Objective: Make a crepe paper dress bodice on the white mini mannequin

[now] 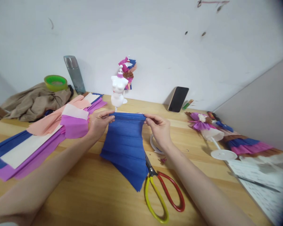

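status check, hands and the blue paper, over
Left hand, right hand pinching top corners of blue crepe paper. Paper pleated, on wooden table. Scissors lie at its right edge.

Matt paper (pixel 126 147) (apparently crepe); wooden table (pixel 96 194)

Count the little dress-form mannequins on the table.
3: a bare white mannequin upright beyond the blue crepe paper, a decorated mannequin behind it, and a toppled mannequin at the right. The layered paper dress beside that may hide a fourth.
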`<state>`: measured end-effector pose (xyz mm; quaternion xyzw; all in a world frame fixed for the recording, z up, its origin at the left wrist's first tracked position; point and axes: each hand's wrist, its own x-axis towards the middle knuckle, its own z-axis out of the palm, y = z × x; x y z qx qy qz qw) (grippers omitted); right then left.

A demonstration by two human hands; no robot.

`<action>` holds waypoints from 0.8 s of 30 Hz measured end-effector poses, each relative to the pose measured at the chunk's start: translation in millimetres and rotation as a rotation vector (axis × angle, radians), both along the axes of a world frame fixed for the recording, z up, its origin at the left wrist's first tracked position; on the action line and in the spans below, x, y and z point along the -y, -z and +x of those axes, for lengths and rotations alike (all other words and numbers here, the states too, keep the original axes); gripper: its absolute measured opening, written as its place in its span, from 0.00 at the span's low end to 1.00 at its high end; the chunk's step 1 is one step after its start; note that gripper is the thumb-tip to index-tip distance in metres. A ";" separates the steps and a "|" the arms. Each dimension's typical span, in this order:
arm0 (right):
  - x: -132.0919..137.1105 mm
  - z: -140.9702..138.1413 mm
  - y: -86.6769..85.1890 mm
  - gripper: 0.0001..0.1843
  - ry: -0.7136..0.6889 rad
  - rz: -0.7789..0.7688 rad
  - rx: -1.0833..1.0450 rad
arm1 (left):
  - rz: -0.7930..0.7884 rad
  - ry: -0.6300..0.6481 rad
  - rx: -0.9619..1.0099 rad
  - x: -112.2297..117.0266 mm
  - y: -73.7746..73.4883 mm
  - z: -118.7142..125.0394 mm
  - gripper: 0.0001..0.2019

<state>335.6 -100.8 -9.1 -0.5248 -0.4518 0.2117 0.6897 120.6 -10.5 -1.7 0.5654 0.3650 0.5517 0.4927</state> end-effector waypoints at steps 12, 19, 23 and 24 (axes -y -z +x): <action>-0.2 4.9 6.1 0.10 0.052 0.014 0.168 | 0.308 -0.023 -0.185 -12.8 15.5 -7.7 0.08; 3.4 6.1 4.0 0.10 0.116 0.015 0.330 | 0.481 -0.067 -0.433 -6.1 4.0 -11.6 0.07; 4.4 6.1 2.1 0.10 0.127 -0.006 0.371 | 0.514 -0.062 -0.496 -2.4 -1.4 -12.1 0.07; 4.8 5.8 1.8 0.10 0.131 -0.006 0.384 | 0.515 -0.068 -0.505 -2.1 -1.6 -12.2 0.07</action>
